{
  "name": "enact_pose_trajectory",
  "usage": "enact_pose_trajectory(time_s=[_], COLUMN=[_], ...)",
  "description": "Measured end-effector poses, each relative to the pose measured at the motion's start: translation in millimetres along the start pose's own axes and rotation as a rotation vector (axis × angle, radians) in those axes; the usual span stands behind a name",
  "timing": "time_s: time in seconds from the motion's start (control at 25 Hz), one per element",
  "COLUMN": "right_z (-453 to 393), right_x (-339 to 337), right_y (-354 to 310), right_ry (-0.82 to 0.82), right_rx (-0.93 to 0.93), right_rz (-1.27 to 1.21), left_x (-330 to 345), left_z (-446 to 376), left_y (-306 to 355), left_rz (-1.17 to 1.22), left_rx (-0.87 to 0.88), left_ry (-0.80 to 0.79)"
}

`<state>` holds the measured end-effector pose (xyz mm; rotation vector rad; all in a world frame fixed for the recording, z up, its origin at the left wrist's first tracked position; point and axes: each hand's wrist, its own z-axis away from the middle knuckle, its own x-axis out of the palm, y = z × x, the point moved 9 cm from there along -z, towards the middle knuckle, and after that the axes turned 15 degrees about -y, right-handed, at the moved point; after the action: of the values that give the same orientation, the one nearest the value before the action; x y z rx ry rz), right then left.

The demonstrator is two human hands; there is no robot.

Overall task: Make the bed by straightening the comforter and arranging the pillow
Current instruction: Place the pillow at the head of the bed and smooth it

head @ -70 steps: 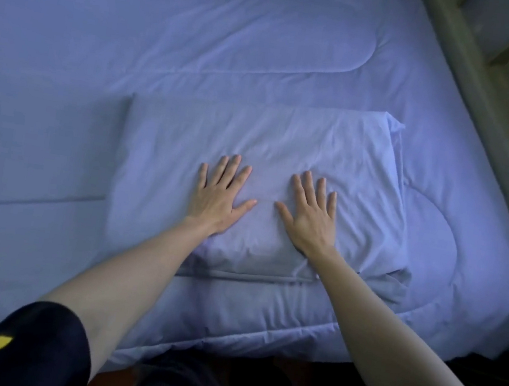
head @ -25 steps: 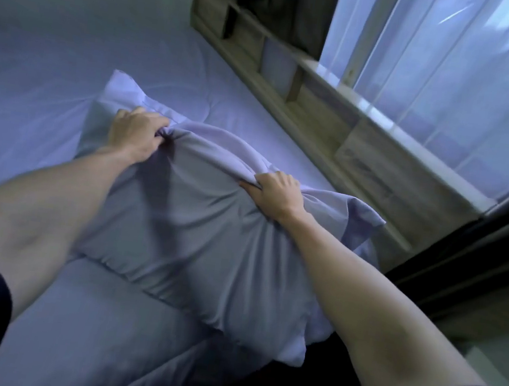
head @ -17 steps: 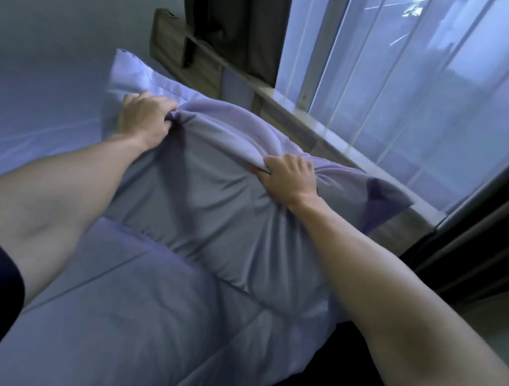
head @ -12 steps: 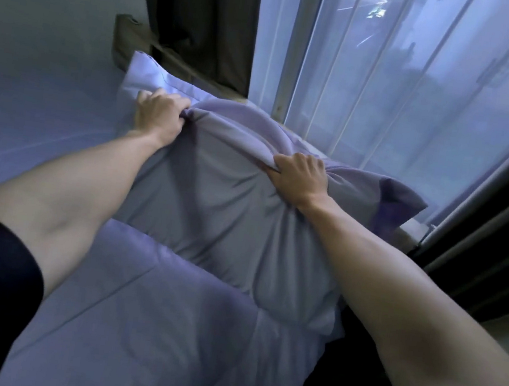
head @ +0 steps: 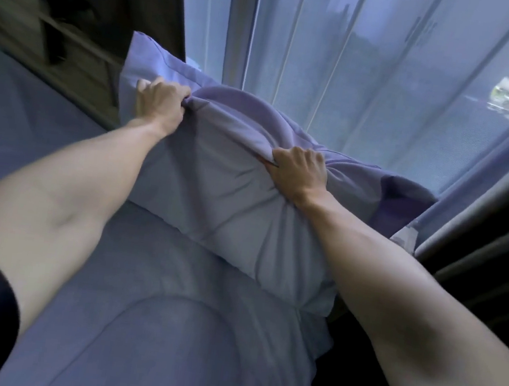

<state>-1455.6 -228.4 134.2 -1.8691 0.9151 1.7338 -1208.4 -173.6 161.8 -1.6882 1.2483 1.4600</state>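
Lifted off the comforter [head: 164,326] since a moment ago, the pillow [head: 215,187] now hangs near the window, far right. Left hand [head: 161,104] and right hand [head: 299,173] have fingers bunched tight into its top edge. Soft, light, saggy; gripping nearer the corners looks wiser.

Both my arms are extended forward, bare to the dark sleeves. My left hand [head: 160,103], at 11 o'clock, has its fingers [head: 176,89] curled, gripping the pillow [head: 215,187]. My right hand [head: 298,172], at 1 o'clock, grips it likewise, knuckles up.
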Motion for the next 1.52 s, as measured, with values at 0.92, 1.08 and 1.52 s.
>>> enact_pose_trajectory(time_s=[0.92, 1.08, 1.52], right_z=[14, 22, 99], right_x=[77, 79, 58], right_y=[53, 58, 61], right_ry=[-0.244, -0.343, -0.417], right_rx=[0.149, 0.197, 0.249], right_rz=[-0.079, -0.119, -0.063], left_x=[120, 125, 100], left_z=[-6, 15, 96], left_y=[38, 54, 73], left_rz=[-0.1, -0.083, -0.172], left_rx=[0.205, 0.261, 0.212], left_ry=[-0.488, -0.491, -0.644])
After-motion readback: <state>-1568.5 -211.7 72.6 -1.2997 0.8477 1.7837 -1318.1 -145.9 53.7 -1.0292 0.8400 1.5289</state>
